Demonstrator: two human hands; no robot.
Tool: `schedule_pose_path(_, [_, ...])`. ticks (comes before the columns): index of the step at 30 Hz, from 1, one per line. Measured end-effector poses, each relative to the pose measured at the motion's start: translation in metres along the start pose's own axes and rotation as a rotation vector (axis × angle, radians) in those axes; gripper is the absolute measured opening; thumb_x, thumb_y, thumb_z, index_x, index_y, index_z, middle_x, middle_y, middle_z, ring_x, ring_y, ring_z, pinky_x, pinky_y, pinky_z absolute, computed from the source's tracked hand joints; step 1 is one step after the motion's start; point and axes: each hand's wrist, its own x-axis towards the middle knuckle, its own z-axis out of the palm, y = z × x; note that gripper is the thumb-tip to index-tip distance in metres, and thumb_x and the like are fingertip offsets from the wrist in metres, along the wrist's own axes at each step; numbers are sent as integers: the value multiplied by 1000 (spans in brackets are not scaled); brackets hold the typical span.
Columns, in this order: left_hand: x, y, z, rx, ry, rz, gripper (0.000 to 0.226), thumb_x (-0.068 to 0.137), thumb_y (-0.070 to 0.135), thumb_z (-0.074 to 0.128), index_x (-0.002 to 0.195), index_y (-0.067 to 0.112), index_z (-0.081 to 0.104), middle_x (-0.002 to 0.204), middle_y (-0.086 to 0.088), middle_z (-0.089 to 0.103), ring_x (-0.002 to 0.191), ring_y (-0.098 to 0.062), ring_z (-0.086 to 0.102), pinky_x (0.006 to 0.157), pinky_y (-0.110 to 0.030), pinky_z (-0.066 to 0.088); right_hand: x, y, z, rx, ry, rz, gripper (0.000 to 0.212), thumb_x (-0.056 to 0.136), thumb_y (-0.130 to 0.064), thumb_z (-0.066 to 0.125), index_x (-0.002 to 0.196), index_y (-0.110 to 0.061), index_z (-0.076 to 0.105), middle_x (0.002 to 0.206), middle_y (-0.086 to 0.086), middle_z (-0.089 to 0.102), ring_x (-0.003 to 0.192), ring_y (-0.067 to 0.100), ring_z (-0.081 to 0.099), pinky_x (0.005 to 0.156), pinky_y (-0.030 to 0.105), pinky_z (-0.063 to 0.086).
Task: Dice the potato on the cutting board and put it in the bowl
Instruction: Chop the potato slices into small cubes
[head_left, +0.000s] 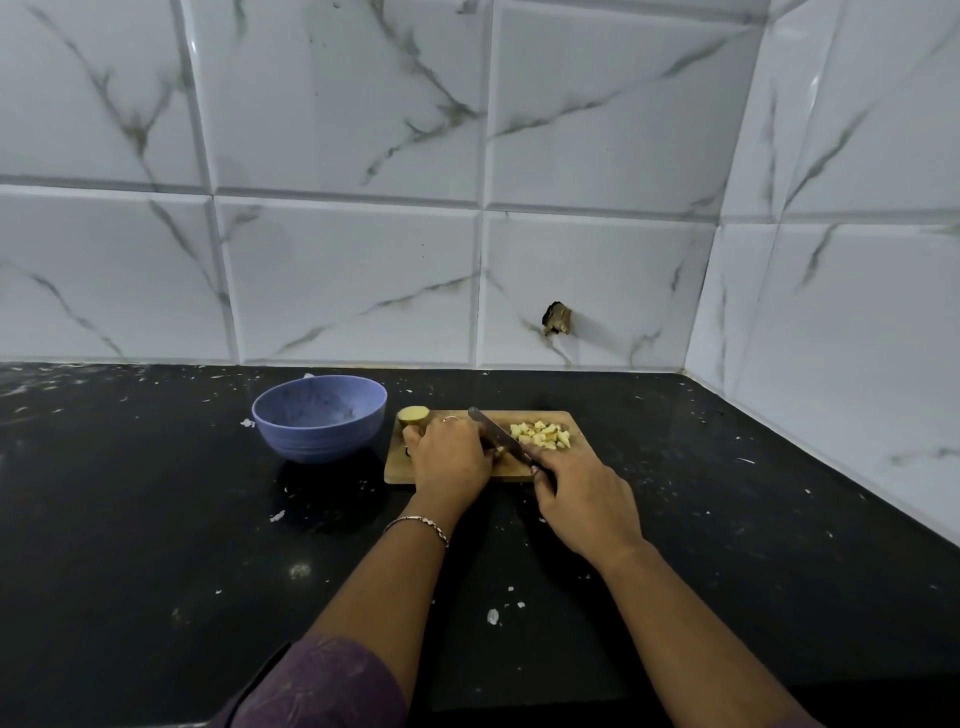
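Two portions of potato lie on the cutting board (519, 471): a diced pile (541, 434) at its two o'clock corner and an uncut half (413, 414) at ten o'clock, with the bowl (319, 415) at nine. A third piece (498, 451), largely hidden, is pinned under the curled left hand (449, 457). The knife (496, 432) is gripped at its handle by the right hand (587, 504). Fingertips are best kept tucked back and cuts evenly spaced.

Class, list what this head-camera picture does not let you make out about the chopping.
- The potato piece being cut: head view, mostly covered by the left hand.
- The knife handle: head view, wrapped inside the right hand.
- The bowl floor: head view, hidden behind its near wall.
- How many potato dice: head view, too small and heaped.
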Motion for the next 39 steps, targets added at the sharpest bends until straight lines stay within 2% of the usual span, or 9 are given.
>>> schedule_pose_path(9, [3, -1, 5, 9, -5, 12, 18, 92, 38, 61, 105, 28, 70, 104, 5, 69, 105, -17, 58, 100, -46, 32, -5, -12, -11, -6, -25, -58, 39, 103, -30, 47, 142, -37, 51, 120, -4, 60, 96, 9, 59, 83, 25, 51])
schedule_pose_path(13, [4, -2, 7, 9, -25, 8, 16, 92, 34, 61, 103, 27, 70, 106, 4, 68, 105, -18, 58, 100, -48, 33, -6, -14, -12, -33, -32, -79, 41, 103, -28, 47, 143, -37, 48, 113, -6, 62, 94, 9, 59, 82, 25, 51])
schedule_pose_path(17, [2, -4, 6, -5, -8, 1, 21, 91, 40, 62, 107, 29, 69, 109, 5, 67, 109, -18, 57, 99, -46, 34, -6, -16, -10, -64, -28, -96, 40, 103, -29, 46, 142, -37, 50, 111, -5, 64, 96, 11, 60, 82, 28, 52])
schedule_pose_path(24, [-1, -5, 4, -5, -14, 2, 26, 90, 38, 59, 112, 27, 69, 113, 2, 67, 111, -21, 57, 98, -45, 37, -5, -16, -6, -42, -39, -90, 41, 101, -28, 50, 141, -36, 51, 116, -6, 67, 100, 12, 62, 84, 28, 52])
schedule_pose_path(33, [-2, -3, 1, -15, -6, -2, 23, 90, 39, 62, 105, 25, 71, 106, 1, 69, 106, -20, 59, 100, -45, 38, -8, -14, -7, -105, -2, -76, 43, 102, -21, 46, 142, -35, 49, 109, -6, 66, 94, 14, 63, 79, 34, 55])
schedule_pose_path(39, [-3, -2, -3, -22, 0, 7, 17, 91, 36, 63, 103, 26, 71, 107, 3, 68, 107, -17, 59, 101, -44, 38, -11, -17, -15, -5, 42, -97, 40, 103, -31, 46, 143, -37, 47, 111, -5, 62, 91, 10, 59, 80, 30, 55])
